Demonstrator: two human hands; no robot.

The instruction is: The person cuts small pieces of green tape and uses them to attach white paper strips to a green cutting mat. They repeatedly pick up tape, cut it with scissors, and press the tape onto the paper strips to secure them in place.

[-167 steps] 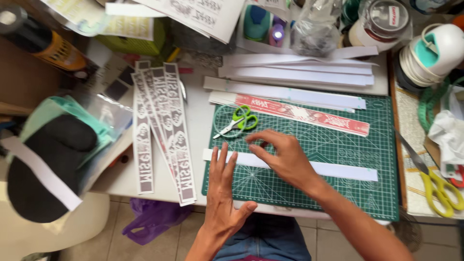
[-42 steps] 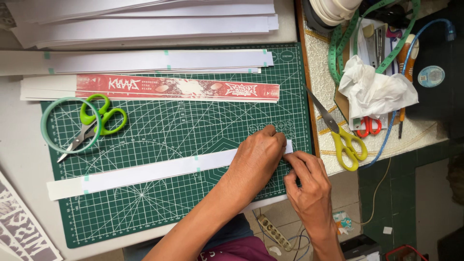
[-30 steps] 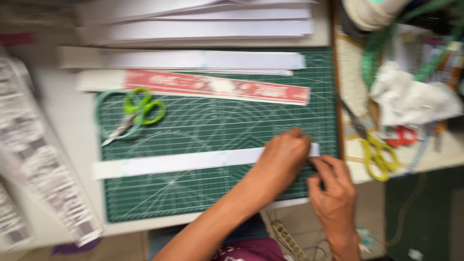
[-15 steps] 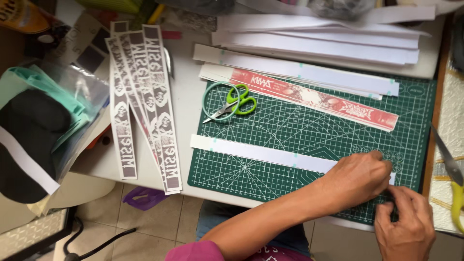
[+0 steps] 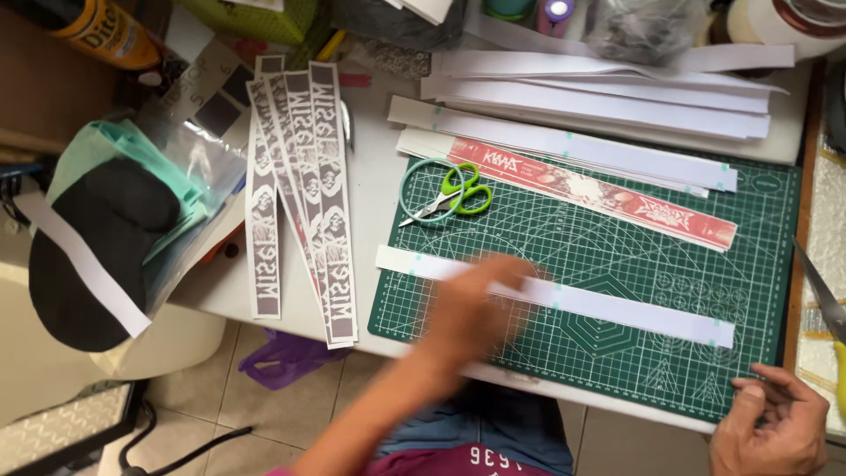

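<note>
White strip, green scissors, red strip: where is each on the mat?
white strip [image 5: 634, 310], head view, bare middle stretch.
green scissors [image 5: 438, 189], head view, between the handle loops.
red strip [image 5: 599, 192], head view, its middle.

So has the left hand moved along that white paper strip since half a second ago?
Yes. The left hand has slid from the white strip's right end, near the mat's edge, leftward toward its middle.

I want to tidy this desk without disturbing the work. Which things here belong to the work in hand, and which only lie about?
In use:
- white paper strip, under the blurred left hand
- green cutting mat beneath it
- right hand, off the mat's corner

Lying about:
- green-handled scissors
- red printed strip
- grey printed strips
- stack of white strips
</note>
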